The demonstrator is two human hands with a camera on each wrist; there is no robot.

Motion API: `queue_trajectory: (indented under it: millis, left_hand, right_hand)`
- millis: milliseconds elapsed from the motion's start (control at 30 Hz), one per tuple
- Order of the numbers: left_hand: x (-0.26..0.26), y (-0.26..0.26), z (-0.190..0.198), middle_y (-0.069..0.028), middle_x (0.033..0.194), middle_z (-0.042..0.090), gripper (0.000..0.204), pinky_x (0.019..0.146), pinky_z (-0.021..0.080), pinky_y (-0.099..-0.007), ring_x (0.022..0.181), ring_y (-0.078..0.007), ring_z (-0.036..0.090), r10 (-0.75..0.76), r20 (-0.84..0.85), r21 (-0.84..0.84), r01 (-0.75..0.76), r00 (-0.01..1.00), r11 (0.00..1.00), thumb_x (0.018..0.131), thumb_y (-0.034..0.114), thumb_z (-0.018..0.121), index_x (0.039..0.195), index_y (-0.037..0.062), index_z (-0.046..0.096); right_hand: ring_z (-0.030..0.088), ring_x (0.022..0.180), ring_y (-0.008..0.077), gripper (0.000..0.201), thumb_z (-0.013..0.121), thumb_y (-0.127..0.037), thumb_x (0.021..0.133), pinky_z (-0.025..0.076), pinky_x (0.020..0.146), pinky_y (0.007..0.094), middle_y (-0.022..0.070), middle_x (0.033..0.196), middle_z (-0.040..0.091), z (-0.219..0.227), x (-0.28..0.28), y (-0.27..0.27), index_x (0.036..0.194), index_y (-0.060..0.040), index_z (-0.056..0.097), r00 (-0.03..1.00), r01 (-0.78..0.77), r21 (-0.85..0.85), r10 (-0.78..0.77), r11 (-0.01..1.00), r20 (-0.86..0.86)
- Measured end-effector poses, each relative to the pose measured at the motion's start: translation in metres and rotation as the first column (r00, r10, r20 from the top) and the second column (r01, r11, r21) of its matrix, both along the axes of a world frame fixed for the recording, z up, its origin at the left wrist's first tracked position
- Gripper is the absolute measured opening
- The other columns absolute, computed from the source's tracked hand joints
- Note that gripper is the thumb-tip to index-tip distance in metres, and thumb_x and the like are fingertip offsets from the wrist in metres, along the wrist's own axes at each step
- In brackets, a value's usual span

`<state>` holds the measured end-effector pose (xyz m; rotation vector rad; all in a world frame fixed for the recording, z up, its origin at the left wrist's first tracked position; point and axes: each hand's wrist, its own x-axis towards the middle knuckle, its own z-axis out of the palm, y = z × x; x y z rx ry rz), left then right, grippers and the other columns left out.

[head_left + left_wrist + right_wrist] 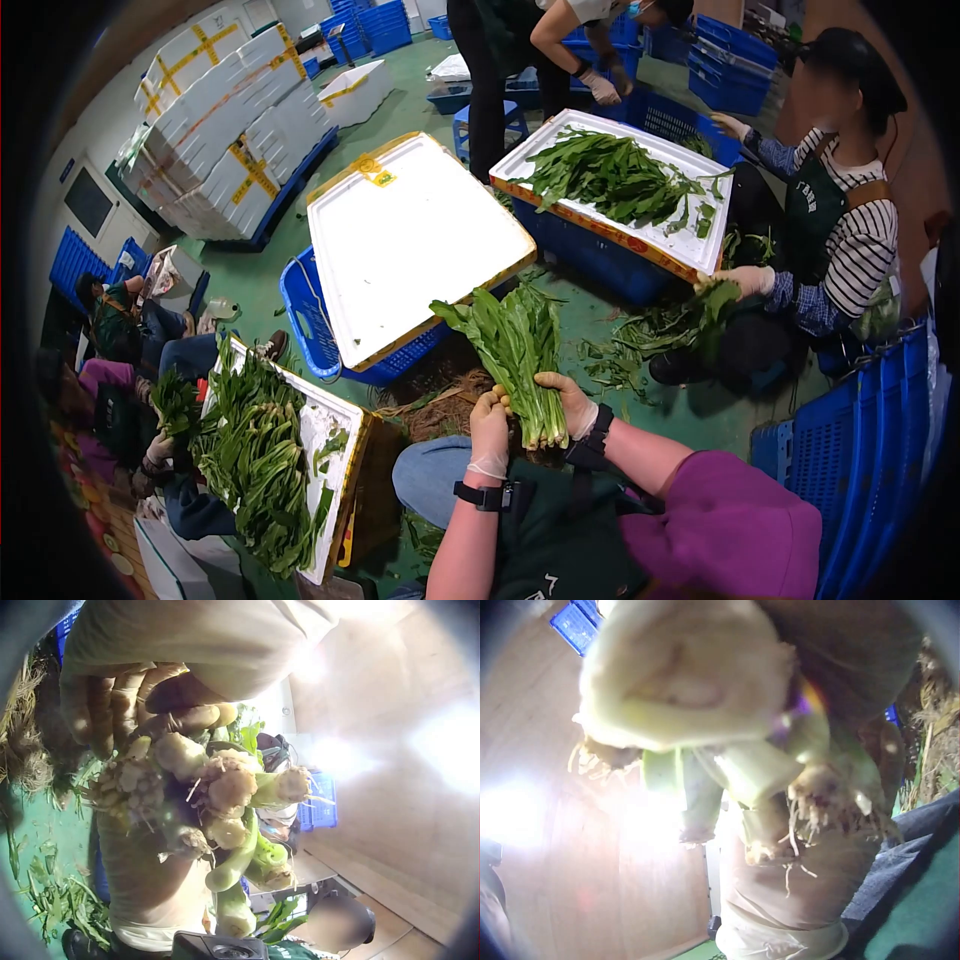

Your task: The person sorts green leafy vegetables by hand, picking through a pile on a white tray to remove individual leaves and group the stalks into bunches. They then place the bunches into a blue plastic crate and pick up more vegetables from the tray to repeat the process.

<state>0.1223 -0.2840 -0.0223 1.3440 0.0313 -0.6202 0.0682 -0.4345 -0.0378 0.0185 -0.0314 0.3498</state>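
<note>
You hold the bunch of greens (520, 365) with both gloved hands at its stalk end, just above your lap. Your left hand (489, 430) is wrapped round the cut ends from the left, and your right hand (570, 402) curls round them from the right, so both hands are closed on the same bunch with fingers nearly meeting. The bunch's long axis runs up and away from your grip: stalks down toward you, leaves fanning out above the grip and leaning slightly left. The leaves are long, flat, mid-green; the stalks are pale green and packed tight. In the left wrist view the bases (225, 795) are whitish, knobby, with fine root hairs, pressed under your fingers (112, 697). Beyond the leaf tips lies a white foam lid (410, 235) on a blue crate (305, 320).
</note>
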Motion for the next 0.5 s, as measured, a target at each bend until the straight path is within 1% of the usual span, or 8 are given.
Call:
queue_trajectory:
  millis: [33, 133, 233, 367, 433, 500]
  left_hand:
    - [-0.0002, 0.0003, -0.0009, -0.0026, 0.095, 0.064, 0.028, 0.075, 0.047, -0.0223, 0.083, -0.0095, 0.058, 0.009, 0.006, -0.009, -0.009, 1.0, 1.0, 0.092, -0.003, 0.041, 0.11, -0.0032, 0.061]
    - [-0.0007, 0.0018, 0.0012, -0.0024, 0.096, 0.064, 0.029, 0.075, 0.046, -0.0219, 0.083, -0.0095, 0.058, 0.001, 0.004, -0.01, -0.001, 1.0, 1.0, 0.091, -0.003, 0.041, 0.112, -0.0032, 0.061]
    - [-0.0008, 0.0024, 0.0019, -0.0022, 0.096, 0.064, 0.029, 0.075, 0.046, -0.0216, 0.083, -0.0094, 0.058, 0.002, 0.002, -0.007, -0.002, 1.0, 1.0, 0.091, -0.004, 0.041, 0.112, -0.0031, 0.061]
    - [-0.0005, 0.0036, -0.0015, -0.0021, 0.096, 0.064, 0.03, 0.076, 0.046, -0.0216, 0.083, -0.0095, 0.058, 0.004, 0.001, -0.023, -0.004, 1.0, 1.0, 0.09, -0.004, 0.041, 0.113, -0.0032, 0.061]
    - [-0.0003, 0.0039, -0.0019, -0.0023, 0.096, 0.064, 0.03, 0.076, 0.046, -0.0217, 0.084, -0.0097, 0.058, 0.012, 0.006, -0.012, -0.012, 1.0, 1.0, 0.09, -0.004, 0.041, 0.113, -0.0034, 0.061]
    - [0.0004, 0.0043, -0.0024, -0.0025, 0.096, 0.064, 0.029, 0.076, 0.046, -0.0219, 0.084, -0.0099, 0.058, 0.011, 0.006, -0.013, -0.011, 1.0, 1.0, 0.091, -0.003, 0.041, 0.112, -0.0034, 0.061]
  right_hand:
    - [0.06, 0.116, 0.0336, 0.058, 0.052, -0.024, 0.095, 0.047, 0.105, 0.0433, 0.0248, 0.133, 0.055, -0.0006, 0.0002, 0.0003, 0.139, 0.0111, 0.04, 1.0, -0.001, -0.024, 0.0, 1.0, -0.002]
    - [0.062, 0.113, 0.0337, 0.057, 0.053, -0.025, 0.094, 0.05, 0.102, 0.0435, 0.0246, 0.131, 0.057, 0.0069, -0.0009, 0.0028, 0.138, 0.0104, 0.041, 0.999, 0.019, -0.049, -0.022, 0.999, -0.042]
    - [0.063, 0.111, 0.034, 0.056, 0.053, -0.025, 0.095, 0.051, 0.1, 0.0437, 0.0245, 0.128, 0.059, 0.0012, -0.001, 0.0026, 0.137, 0.0101, 0.043, 0.997, 0.013, -0.069, -0.018, 0.998, -0.069]
    - [0.063, 0.111, 0.0341, 0.056, 0.053, -0.025, 0.095, 0.051, 0.1, 0.0438, 0.0245, 0.128, 0.059, 0.0001, -0.0002, 0.0036, 0.137, 0.0102, 0.043, 0.998, 0.014, -0.093, -0.02, 0.996, -0.065]
    - [0.063, 0.111, 0.034, 0.055, 0.053, -0.025, 0.094, 0.051, 0.1, 0.0439, 0.0246, 0.127, 0.059, 0.0063, 0.0, 0.0053, 0.136, 0.0101, 0.044, 0.995, 0.03, -0.102, -0.039, 0.994, -0.087]
    - [0.063, 0.111, 0.0339, 0.055, 0.053, -0.025, 0.094, 0.051, 0.099, 0.0438, 0.0246, 0.127, 0.059, 0.0043, -0.0001, 0.005, 0.136, 0.0102, 0.044, 0.996, 0.019, -0.086, -0.027, 0.996, -0.086]
